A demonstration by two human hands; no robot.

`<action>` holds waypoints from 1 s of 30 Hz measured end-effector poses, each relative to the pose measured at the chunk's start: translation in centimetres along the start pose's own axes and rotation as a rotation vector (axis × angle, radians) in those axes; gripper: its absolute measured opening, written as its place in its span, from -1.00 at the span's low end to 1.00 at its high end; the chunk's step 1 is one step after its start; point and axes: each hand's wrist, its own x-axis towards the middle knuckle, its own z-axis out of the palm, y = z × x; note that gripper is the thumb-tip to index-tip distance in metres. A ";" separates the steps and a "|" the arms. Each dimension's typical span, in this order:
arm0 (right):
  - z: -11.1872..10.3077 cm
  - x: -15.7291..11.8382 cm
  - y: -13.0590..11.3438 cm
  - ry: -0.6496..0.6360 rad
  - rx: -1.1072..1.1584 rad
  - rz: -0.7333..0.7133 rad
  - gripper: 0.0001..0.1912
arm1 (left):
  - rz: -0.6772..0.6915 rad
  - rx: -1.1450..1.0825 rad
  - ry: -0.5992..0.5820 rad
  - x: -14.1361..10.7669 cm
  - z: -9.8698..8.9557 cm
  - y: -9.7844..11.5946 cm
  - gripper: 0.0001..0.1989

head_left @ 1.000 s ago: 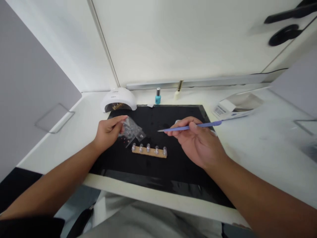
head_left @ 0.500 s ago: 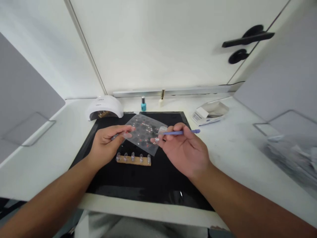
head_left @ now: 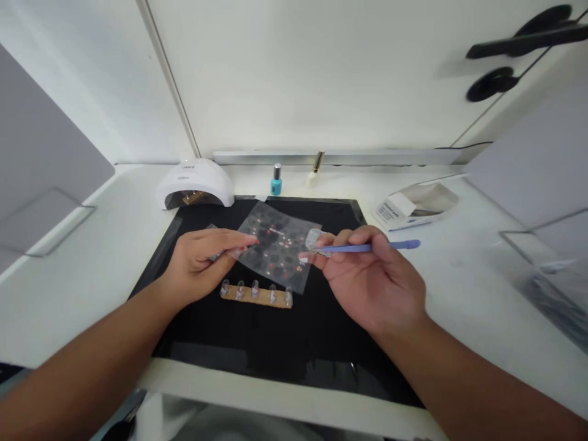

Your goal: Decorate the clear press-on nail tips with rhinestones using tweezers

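My left hand point(head_left: 202, 260) pinches the left edge of a clear sticker sheet point(head_left: 271, 260), dotted with small red and white decals, above a black mat point(head_left: 257, 343). My right hand point(head_left: 372, 275) is closed round a slim purple-blue tool point(head_left: 353, 248) whose thin tip points left at the sheet's right edge. Beside those fingers shows a small clear, whitish piece point(head_left: 315, 237); I cannot tell whether they hold it. Below the sheet, several clear nail tips point(head_left: 255, 288) stand on a tan strip point(head_left: 260, 298).
A white nail lamp point(head_left: 197, 180) stands at the back left. Along the back are a turquoise polish bottle point(head_left: 276, 180) and a pale one with a gold cap point(head_left: 315, 171). An opened white box point(head_left: 416, 207) sits at the back right, and a clear plastic bag point(head_left: 555, 294) lies at far right.
The view has shifted and come slightly closer. My right hand and the tool have moved right, with the tip now nearer the sheet's right edge. My left hand keeps its pinch on the sheet.
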 end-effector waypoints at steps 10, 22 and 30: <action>-0.2 -0.5 0.8 -0.078 -0.067 -0.004 -0.78 | -0.014 -0.059 -0.058 0.1 0.1 -0.9 -0.77; 1.4 -1.8 0.9 -0.028 -0.313 -0.361 -0.76 | -0.135 -0.500 -0.138 -1.0 1.7 1.4 -0.50; 0.7 -3.0 1.4 -0.213 -0.536 -0.553 -0.72 | -0.161 -0.422 -0.014 -1.5 4.0 3.8 -0.59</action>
